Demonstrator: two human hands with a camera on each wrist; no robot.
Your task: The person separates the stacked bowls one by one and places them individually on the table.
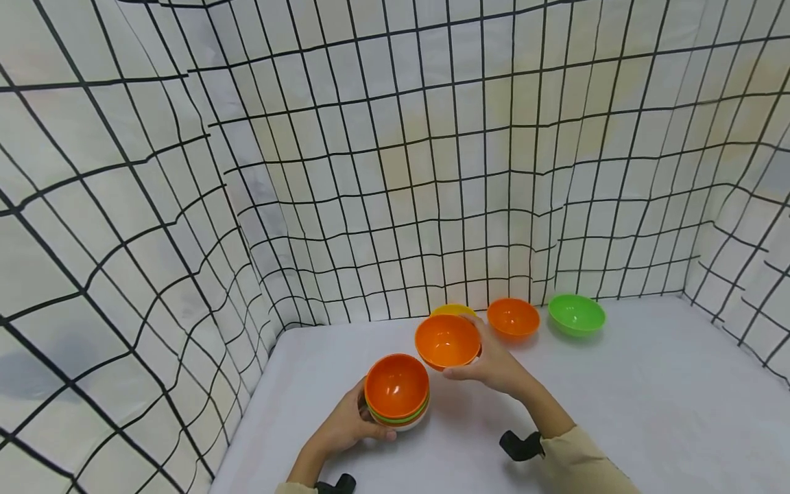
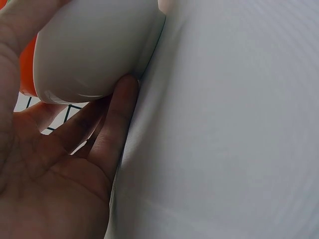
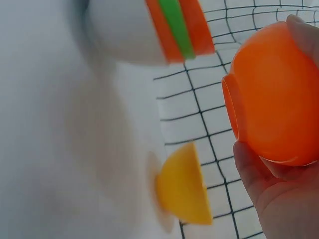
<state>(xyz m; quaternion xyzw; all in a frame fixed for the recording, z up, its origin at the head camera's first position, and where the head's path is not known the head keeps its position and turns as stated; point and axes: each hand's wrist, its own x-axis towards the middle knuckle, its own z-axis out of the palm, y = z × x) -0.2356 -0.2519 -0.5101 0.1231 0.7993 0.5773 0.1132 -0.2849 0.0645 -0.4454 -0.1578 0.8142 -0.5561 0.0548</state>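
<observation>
My left hand [image 1: 348, 422] grips a stack of nested bowls [image 1: 397, 387] from its left side, low on the table. At the bottom of the stack is a white bowl [image 2: 99, 50], with my fingers and thumb around it; orange and green rims show above, and an orange bowl is on top. My right hand [image 1: 496, 367] holds another orange bowl [image 1: 447, 341] by its right side, thumb and fingers spread around it. In the right wrist view this orange bowl [image 3: 276, 99] is raised off the table. It hangs behind and right of the stack.
Along the back of the table stand a yellow bowl [image 1: 453, 309], partly hidden behind the held bowl, an orange bowl [image 1: 513, 319] and a green bowl [image 1: 577, 315]. White walls with a black grid [image 1: 395, 171] rise at the back and sides of the white table [image 1: 648, 384].
</observation>
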